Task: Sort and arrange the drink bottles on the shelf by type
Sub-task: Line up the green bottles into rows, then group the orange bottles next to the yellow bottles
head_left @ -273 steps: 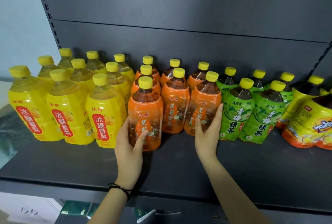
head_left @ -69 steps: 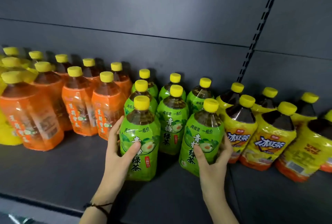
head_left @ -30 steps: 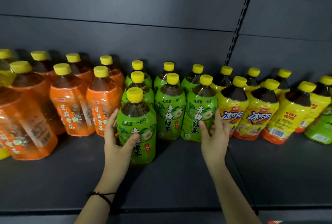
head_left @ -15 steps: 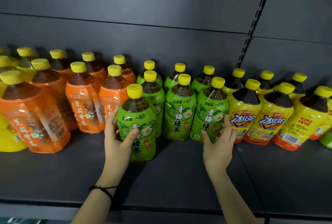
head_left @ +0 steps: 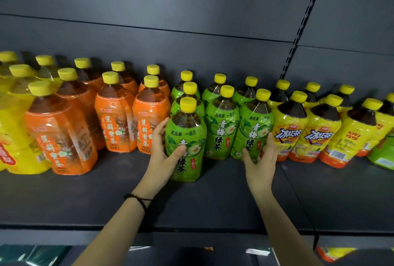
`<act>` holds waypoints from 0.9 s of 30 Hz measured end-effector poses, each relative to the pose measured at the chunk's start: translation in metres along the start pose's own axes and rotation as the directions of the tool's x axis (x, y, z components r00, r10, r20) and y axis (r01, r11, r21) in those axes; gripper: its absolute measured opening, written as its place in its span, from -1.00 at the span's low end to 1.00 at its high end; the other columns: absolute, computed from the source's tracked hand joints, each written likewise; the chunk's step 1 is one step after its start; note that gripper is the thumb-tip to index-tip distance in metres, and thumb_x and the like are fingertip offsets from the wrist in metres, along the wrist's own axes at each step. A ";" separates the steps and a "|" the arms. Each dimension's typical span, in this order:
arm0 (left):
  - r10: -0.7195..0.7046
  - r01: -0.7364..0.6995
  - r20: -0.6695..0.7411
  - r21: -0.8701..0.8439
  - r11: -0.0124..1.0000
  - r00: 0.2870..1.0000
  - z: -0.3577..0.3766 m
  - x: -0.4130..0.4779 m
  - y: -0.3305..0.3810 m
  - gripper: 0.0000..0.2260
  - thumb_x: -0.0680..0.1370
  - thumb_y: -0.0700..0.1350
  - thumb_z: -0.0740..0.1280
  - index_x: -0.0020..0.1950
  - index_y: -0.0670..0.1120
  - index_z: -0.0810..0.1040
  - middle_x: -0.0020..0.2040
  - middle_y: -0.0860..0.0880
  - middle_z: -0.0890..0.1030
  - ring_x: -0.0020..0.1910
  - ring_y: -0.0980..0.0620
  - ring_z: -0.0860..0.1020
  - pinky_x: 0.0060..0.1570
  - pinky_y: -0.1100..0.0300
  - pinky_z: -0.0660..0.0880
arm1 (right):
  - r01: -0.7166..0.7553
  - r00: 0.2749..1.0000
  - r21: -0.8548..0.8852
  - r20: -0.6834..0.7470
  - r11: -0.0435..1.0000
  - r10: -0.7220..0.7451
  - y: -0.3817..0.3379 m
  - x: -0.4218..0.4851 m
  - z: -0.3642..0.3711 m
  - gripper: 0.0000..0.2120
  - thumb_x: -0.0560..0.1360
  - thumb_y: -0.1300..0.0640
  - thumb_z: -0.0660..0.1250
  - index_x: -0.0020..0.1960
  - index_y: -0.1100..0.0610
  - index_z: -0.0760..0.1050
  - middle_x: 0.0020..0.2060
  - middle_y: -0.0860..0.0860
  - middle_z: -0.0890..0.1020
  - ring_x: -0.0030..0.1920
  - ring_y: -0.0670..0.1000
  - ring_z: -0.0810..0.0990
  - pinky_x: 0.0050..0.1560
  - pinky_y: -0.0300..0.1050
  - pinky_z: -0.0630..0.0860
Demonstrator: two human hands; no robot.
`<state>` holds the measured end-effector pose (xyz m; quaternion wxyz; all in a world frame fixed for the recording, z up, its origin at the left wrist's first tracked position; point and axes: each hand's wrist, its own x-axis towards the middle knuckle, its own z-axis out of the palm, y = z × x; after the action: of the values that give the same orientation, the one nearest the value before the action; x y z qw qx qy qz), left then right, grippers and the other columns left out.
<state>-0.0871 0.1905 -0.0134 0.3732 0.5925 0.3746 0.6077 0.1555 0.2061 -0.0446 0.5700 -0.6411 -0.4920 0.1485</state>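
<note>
In the head view, a dark grey matte metal shelf (head_left: 102, 197) carries rows of plastic drink bottles, all with ribbed yellow screw caps. The front green-labelled tea bottle (head_left: 186, 144), glossy shrink-wrapped with dark liquid at its shoulder, stands upright and forward of its row. The left hand (head_left: 163, 155), a thin black cord bracelet (head_left: 138, 199) at its wrist, wraps this bottle: fingers round its left side, thumb across the label. To this bottle's right, two more green bottles stand touching; the right hand (head_left: 261, 165) cups the base of the farther green bottle (head_left: 253, 129), fingers curled loosely against it. Right of that sit yellow-labelled iced-tea bottles (head_left: 290, 129) with orange bases. Left of the front green bottle stand faceted orange-labelled bottles (head_left: 116, 125), then pale yellow bottles (head_left: 12, 133) at the edge.
</note>
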 end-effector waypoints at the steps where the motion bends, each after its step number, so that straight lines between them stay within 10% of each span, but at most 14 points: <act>1: -0.002 0.002 0.020 0.011 1.000 1.000 -0.002 0.001 0.001 -0.28 0.38 0.28 0.41 0.43 0.19 0.17 0.41 -0.01 0.33 0.39 0.01 0.37 0.34 -0.09 0.39 | -0.025 1.000 0.046 0.017 0.999 0.024 -0.001 -0.002 -0.003 -0.25 0.49 0.14 0.42 0.54 -0.03 0.08 0.49 0.00 0.24 0.49 0.05 0.24 0.38 0.12 0.37; 10: -0.064 0.062 0.013 0.073 0.995 0.998 -0.018 -0.028 0.009 -0.50 0.51 0.03 0.40 0.40 0.12 0.32 0.33 0.13 0.47 0.32 0.18 0.44 0.23 0.19 0.45 | -0.119 0.991 0.209 -0.029 0.971 0.128 -0.021 -0.052 -0.038 -0.88 0.56 0.16 0.32 0.06 -0.01 0.51 -0.08 -0.05 0.62 -0.02 -0.05 0.61 0.00 -0.21 0.52; 16: -0.130 0.146 -0.100 0.180 0.973 0.986 -0.026 -0.076 0.005 -0.91 0.53 -0.14 0.35 0.03 -0.06 0.56 -0.11 0.11 0.65 -0.11 0.28 0.58 -0.13 0.49 0.45 | -0.112 0.994 0.139 0.007 0.984 0.112 -0.019 -0.067 -0.084 -0.91 0.56 0.15 0.31 0.03 -0.01 0.52 -0.11 -0.04 0.62 -0.09 -0.12 0.60 -0.10 -0.29 0.52; 27: -0.186 0.085 0.230 0.389 0.917 0.955 0.122 -0.095 0.024 -0.66 0.41 0.18 0.32 0.17 0.21 0.45 0.10 0.18 0.58 0.15 0.24 0.51 0.17 0.21 0.40 | -0.152 0.950 -0.009 0.273 0.988 0.148 0.035 -0.053 -0.227 -0.70 0.56 0.15 0.32 0.22 -0.12 0.42 0.11 -0.12 0.55 0.11 -0.12 0.55 -0.03 -0.39 0.50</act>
<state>0.0364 0.0965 -0.0315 0.3408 0.7004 0.4714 0.4136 0.3170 0.0352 -0.0255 0.4876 -0.6466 -0.5149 0.2812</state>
